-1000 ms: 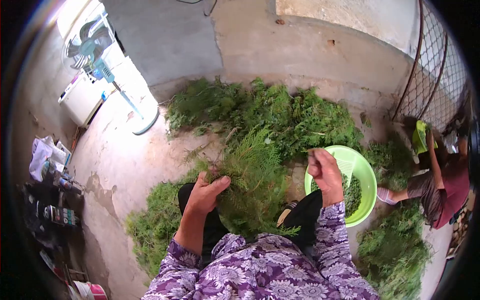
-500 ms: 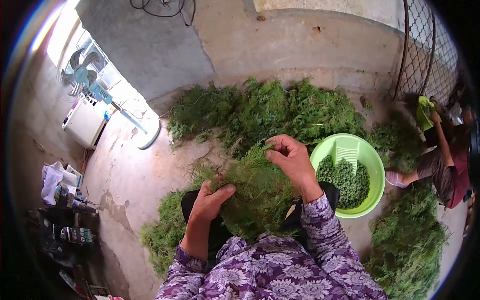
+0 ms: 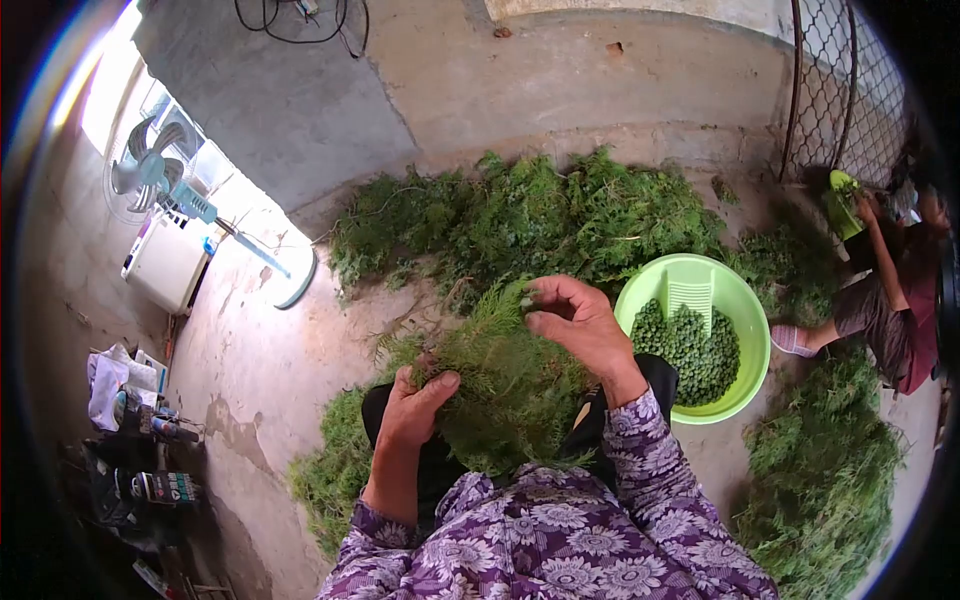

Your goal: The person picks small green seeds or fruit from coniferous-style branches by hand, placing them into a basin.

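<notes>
My left hand [image 3: 415,408] is closed around the stem end of a feathery evergreen branch [image 3: 500,370], which spreads over my lap. At the branch's upper tip is my right hand [image 3: 583,325], thumb and forefinger curled, with a small greenish round cone [image 3: 528,299] at the fingertips. To the right of this hand stands a light green plastic basin [image 3: 752,370] with a ribbed washboard panel [image 3: 691,287]. Many small round green cones [image 3: 690,350] fill its bottom.
Cut evergreen branches [image 3: 530,215] lie along the wall, with further heaps [image 3: 820,480] at lower right and beside my left leg. At far right sits another person [image 3: 895,310] with a green container [image 3: 843,205]. A standing fan [image 3: 160,170] and a white box [image 3: 168,262] are at left.
My right hand has shifted slightly left at the sprig tip, and a small round cone now shows at its fingertips. My left hand keeps its hold. The whole view has turned a little.
</notes>
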The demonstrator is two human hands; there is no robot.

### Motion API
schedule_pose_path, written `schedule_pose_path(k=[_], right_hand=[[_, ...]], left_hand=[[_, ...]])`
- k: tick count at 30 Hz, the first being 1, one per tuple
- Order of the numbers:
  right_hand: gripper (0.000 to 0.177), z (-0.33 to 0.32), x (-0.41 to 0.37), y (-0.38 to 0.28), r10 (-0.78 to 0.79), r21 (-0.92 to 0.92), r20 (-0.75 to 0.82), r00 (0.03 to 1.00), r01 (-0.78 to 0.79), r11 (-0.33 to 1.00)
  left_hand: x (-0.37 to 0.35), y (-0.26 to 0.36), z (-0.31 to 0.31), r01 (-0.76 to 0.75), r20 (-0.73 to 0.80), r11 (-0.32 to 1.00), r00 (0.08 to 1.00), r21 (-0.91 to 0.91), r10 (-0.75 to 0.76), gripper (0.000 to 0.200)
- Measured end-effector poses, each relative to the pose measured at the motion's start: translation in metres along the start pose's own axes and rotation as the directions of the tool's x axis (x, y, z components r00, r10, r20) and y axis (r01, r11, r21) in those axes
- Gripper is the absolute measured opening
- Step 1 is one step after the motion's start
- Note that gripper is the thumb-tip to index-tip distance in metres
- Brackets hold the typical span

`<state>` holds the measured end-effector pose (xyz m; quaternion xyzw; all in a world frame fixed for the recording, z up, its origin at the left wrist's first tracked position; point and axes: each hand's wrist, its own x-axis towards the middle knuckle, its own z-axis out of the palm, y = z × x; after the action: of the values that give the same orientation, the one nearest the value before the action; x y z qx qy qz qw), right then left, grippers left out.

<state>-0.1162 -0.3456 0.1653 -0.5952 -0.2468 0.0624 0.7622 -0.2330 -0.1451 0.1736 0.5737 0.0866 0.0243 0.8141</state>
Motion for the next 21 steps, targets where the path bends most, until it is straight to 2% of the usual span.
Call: schedule_pose_path(k=[3,7,9,10,11,12,13,15,16,17,18,20,21], right_hand=[[0.016,0.002,0.001,-0.007,-0.006,-0.082,0.025,1.0,0.009,0.997],[0.012,0.006,0.0,-0.006,0.012,-0.039,0.008,1.0,-0.012,0.999],[0.008,0.008,0.0,0.001,-0.153,-0.236,-0.089,0.984,0.128,0.963],[0.008,0.009,0.001,0.003,-0.154,-0.236,-0.09,0.984,0.129,0.963],[0.01,0.01,0.002,0.005,-0.298,-0.466,-0.112,0.948,0.214,0.858],[0.014,0.011,0.003,0.007,-0.437,-0.67,-0.098,0.894,0.265,0.693],[0.014,0.01,0.003,0.008,-0.439,-0.672,-0.098,0.893,0.266,0.691],[0.014,0.01,0.004,0.012,-0.382,-0.55,-0.27,0.884,0.184,0.814],[0.014,0.003,0.006,0.015,-0.384,-0.55,-0.267,0.884,0.188,0.814],[0.013,-0.012,0.01,0.02,-0.143,-0.119,-0.397,0.907,0.104,0.987],[0.011,-0.024,0.012,0.021,0.134,0.342,-0.402,0.906,0.013,0.94],[0.01,-0.037,0.011,0.012,0.07,0.334,-0.546,0.835,0.141,0.932],[0.01,-0.045,0.008,0.01,0.016,0.247,-0.589,0.808,0.161,0.956]], left_hand=[[-0.001,0.003,0.003,-0.042,-0.002,0.999,0.999,0.021,0.042,0.021],[-0.004,0.001,0.001,-0.042,0.002,0.999,0.999,0.034,0.042,0.021],[-0.005,0.001,0.002,-0.036,-0.008,0.998,0.999,0.044,0.036,0.022],[-0.005,0.003,0.004,-0.038,0.039,0.997,0.999,0.071,0.036,0.023],[-0.006,0.005,0.006,-0.042,0.087,0.994,0.996,0.099,0.033,0.025],[-0.009,0.008,0.011,-0.042,0.089,0.994,0.995,0.098,0.034,0.025],[-0.012,0.01,0.019,-0.024,0.058,0.994,0.998,0.11,0.018,0.026],[-0.015,0.012,0.021,-0.009,0.025,0.993,1.0,0.12,0.006,0.027],[-0.016,0.012,0.017,-0.017,0.027,0.994,1.0,0.105,0.015,0.028],[-0.017,0.013,0.013,-0.026,0.029,0.995,0.999,0.091,0.023,0.028],[-0.016,0.014,0.008,-0.028,0.028,0.995,0.999,0.091,0.025,0.028],[-0.015,0.017,-0.003,-0.055,0.063,0.998,0.997,0.043,0.052,0.028],[-0.014,0.013,-0.009,-0.096,0.033,0.994,0.995,0.054,0.094,0.027]])
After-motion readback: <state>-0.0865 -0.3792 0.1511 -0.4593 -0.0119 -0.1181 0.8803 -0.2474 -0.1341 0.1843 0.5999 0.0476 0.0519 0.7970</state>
